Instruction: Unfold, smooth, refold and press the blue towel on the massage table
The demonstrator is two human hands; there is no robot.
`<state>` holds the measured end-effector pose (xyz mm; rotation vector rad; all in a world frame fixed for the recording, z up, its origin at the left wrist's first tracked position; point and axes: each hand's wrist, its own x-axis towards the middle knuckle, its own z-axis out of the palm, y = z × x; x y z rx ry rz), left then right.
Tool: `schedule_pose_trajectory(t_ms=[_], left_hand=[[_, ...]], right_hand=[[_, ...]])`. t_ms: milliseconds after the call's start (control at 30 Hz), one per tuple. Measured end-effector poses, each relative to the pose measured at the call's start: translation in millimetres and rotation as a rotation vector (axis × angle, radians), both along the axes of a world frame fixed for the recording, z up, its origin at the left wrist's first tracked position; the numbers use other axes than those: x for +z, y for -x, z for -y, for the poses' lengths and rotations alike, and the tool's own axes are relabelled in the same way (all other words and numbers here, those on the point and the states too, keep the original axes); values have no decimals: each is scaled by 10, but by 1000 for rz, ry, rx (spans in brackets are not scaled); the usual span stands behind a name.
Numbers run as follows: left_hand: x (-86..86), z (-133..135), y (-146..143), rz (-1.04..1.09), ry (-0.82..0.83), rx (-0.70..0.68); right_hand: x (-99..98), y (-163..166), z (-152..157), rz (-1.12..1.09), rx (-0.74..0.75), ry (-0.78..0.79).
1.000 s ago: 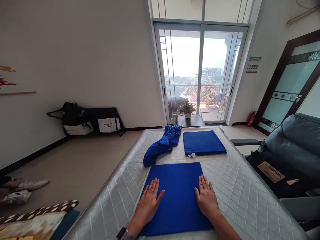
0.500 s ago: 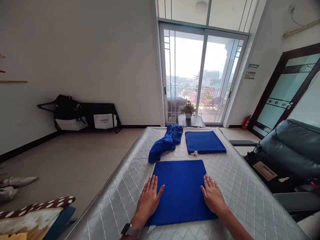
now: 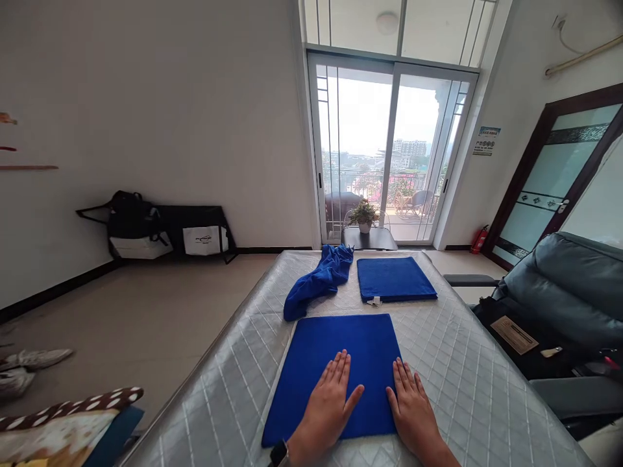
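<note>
A flat blue folded cloth (image 3: 296, 383) lies on the quilted silver-grey mattress (image 3: 467, 389). My left hand (image 3: 331, 399) rests palm down on the middle of the cloth, fingers stretched out, with a dark watch on the wrist. At the cloth's right edge, my right hand (image 3: 411, 402) lies flat with its thumb spread. Beyond the cloth sits a neatly folded blue stack (image 3: 396, 279) with a small white tag at its near edge. To the left of that stack is a crumpled blue cloth (image 3: 318, 282).
A potted plant (image 3: 364, 215) stands on a chair past the mattress's far end. On the right is a dark padded armchair (image 3: 567, 285) with things on its seat. A black bag (image 3: 129, 214) rests by the left wall; a shoe (image 3: 39, 359) shows at lower left.
My left hand has moved right, from the cloth's left edge onto its middle. My right hand has slid slightly toward me along the right edge. The view has shifted a little.
</note>
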<state>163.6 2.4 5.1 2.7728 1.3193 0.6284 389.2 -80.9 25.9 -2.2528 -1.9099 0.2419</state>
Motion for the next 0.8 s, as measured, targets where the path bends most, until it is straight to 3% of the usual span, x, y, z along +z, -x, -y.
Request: schedule_pose_trajectory(t_ms=[133,233,433,600,800], left_hand=[[75,319,-554,-18,8,-261],[26,352,-571,-43,-6,-272],[-253,210,104,-103,-22,-47],[-441,245,800,-175,85,208],[-412,394,1034,-151,170,303]], right_hand=[[-22,-12,2,4,31,0],[-15,-16,6,9,46,10],[66,8,12,-29,12,17],[71,11,15,-33,20,4],[52,2,5,-15,12,19]])
